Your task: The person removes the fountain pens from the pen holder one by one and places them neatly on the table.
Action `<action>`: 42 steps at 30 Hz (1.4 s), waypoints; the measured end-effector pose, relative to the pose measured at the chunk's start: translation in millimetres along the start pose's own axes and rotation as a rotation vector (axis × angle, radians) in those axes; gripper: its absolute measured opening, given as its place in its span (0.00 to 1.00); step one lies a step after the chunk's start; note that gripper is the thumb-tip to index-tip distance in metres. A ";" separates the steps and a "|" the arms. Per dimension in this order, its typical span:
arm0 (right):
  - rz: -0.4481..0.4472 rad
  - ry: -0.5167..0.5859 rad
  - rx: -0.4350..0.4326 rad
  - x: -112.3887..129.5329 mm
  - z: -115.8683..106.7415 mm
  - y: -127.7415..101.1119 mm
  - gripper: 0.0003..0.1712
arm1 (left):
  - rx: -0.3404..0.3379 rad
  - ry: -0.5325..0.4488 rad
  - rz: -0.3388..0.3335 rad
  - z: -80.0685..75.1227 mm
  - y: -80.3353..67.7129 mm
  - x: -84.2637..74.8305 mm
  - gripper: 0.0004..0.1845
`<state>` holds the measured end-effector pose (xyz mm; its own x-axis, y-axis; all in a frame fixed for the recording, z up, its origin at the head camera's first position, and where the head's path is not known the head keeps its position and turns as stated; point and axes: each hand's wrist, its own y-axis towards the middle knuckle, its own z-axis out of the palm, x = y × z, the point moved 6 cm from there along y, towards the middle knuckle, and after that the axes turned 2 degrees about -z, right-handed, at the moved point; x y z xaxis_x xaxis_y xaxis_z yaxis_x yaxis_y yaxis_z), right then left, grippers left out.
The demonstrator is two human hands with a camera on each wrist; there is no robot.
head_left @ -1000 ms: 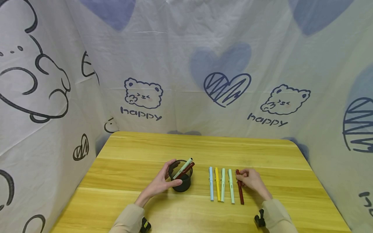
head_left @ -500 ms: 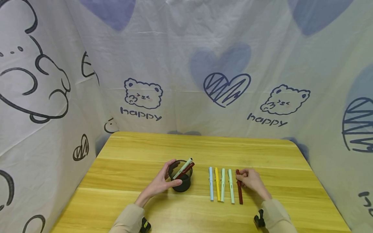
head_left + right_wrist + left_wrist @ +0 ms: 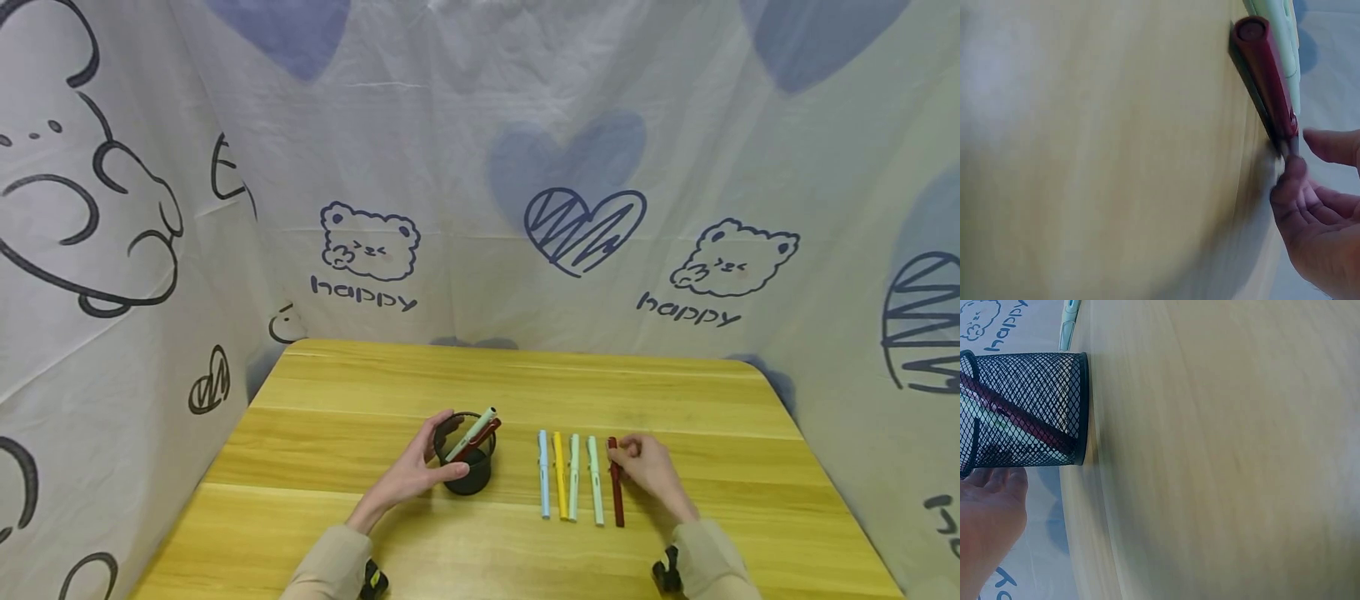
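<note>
My left hand (image 3: pixel 411 468) curves round a black mesh pen holder (image 3: pixel 471 483), thumb in front and fingers behind. A pale green pen (image 3: pixel 474 433) and a dark red pen (image 3: pixel 487 431) lean inside it, both tilted right. My right hand (image 3: pixel 652 467) holds another dark red pen (image 3: pixel 1267 78) near its upper end, thumb and index finger on opposite sides. That pen lies at the right end of a row. Left of it come two pale green pens (image 3: pixel 596 483) (image 3: pixel 573 479), a yellow pen (image 3: pixel 560 479) and a light blue pen (image 3: pixel 543 475).
The wooden table (image 3: pixel 360 383) carries everything. White curtains (image 3: pixel 465 283) printed with hearts and bears hang behind it and along both sides. A black strap piece (image 3: pixel 667 571) sits at the right wrist, another (image 3: pixel 373 579) at the left.
The lower end of the dark red pen under my right hand has swung slightly left, bringing it straighter. My left hand and the pen holder stay in place.
</note>
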<state>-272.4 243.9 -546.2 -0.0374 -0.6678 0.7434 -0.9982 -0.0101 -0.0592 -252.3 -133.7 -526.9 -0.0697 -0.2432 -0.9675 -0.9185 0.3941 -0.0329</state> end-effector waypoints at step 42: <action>-0.423 0.326 0.157 172.1 94.6 6.6 0.19 | 0.006 -0.012 0.021 1.0 0.5 -2.4 0.47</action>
<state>-281.0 58.4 -481.8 0.3274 -0.3166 0.8903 -0.9114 -0.3545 0.2091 -252.1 -132.0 -524.8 -0.0845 -0.2246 -0.9708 -0.9147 0.4039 -0.0139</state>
